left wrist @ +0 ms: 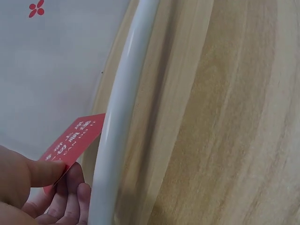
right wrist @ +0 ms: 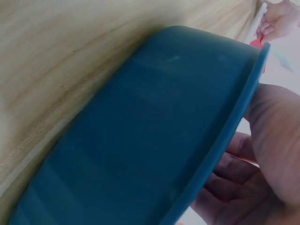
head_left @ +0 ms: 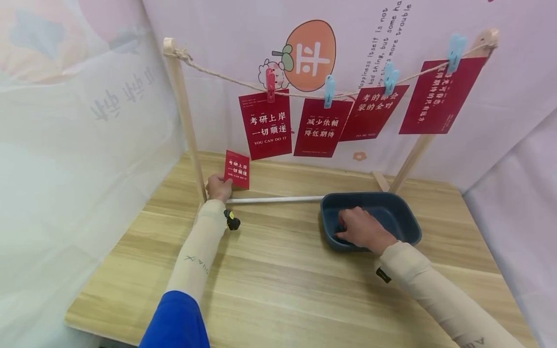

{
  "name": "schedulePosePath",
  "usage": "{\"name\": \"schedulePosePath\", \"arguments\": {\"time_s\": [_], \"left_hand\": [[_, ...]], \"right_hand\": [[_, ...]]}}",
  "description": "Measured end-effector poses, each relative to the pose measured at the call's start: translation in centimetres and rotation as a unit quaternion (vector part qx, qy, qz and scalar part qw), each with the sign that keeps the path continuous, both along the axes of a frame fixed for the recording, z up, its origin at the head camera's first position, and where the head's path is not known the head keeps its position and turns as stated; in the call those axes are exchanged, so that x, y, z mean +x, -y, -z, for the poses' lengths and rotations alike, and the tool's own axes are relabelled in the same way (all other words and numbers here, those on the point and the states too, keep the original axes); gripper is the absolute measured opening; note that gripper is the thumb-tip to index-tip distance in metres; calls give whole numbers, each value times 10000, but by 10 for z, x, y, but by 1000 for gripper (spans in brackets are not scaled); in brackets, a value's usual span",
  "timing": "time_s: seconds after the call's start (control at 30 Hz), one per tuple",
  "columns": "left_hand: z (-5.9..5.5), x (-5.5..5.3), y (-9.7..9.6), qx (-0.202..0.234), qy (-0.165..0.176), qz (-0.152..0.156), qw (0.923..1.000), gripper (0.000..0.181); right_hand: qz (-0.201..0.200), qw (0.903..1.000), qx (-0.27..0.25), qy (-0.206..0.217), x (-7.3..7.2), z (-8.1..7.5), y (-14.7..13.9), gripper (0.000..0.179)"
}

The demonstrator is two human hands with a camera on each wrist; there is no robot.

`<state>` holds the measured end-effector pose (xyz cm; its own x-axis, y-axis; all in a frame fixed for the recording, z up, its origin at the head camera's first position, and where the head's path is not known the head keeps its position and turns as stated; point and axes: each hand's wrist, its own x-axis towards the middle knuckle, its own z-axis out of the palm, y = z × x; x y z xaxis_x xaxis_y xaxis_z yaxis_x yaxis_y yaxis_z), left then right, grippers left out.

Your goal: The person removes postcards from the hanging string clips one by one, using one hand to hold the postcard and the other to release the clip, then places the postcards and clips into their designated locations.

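Observation:
My left hand (head_left: 219,188) pinches a small red card (head_left: 237,169) with white lettering between thumb and fingers, near the base of the left wooden post. The left wrist view shows the thumb pressed on the face of this card, beside a white rod (left wrist: 123,103). My right hand (head_left: 363,228) reaches over the near rim into a dark blue plastic basin (head_left: 402,217). Its fingers are bent, as the right wrist view shows, but the basin's wall (right wrist: 140,112) hides the fingertips. Whether they hold anything cannot be seen.
Above hangs a string (head_left: 222,77) tied between two wooden posts (head_left: 184,111). A pink clip (head_left: 271,85) and several light blue clips (head_left: 329,92) hold red cards (head_left: 267,125) on it. A printed cloth (head_left: 226,24) stands behind the wooden table (head_left: 270,270).

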<state>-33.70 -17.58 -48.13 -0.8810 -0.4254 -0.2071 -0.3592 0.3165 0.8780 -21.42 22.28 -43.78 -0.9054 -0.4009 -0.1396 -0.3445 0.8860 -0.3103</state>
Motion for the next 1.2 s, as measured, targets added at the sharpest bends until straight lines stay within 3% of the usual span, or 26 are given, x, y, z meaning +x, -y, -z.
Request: {"name": "schedulePosePath", "arguments": {"time_s": [0.27, 0.53, 0.83, 1.07, 1.2], "left_hand": [[4, -2, 4, -510, 108, 217, 9984, 28], [3, -3, 5, -1347, 124, 498, 9896, 27], [-4, 3, 3, -1582, 2, 733, 9847, 50], [-9, 6, 4, -1725, -370, 850, 9806, 27], [-15, 9, 3, -1567, -642, 981, 9807, 25]], "right_hand": [[-81, 9999, 86, 12, 2, 3, 4, 22], [-66, 9995, 252, 149, 0, 4, 7, 22], [-177, 9996, 212, 6, 3, 5, 5, 22], [-122, 9998, -69, 132, 6, -8, 4, 24], [-69, 9995, -255, -154, 8, -17, 1, 36]]}}
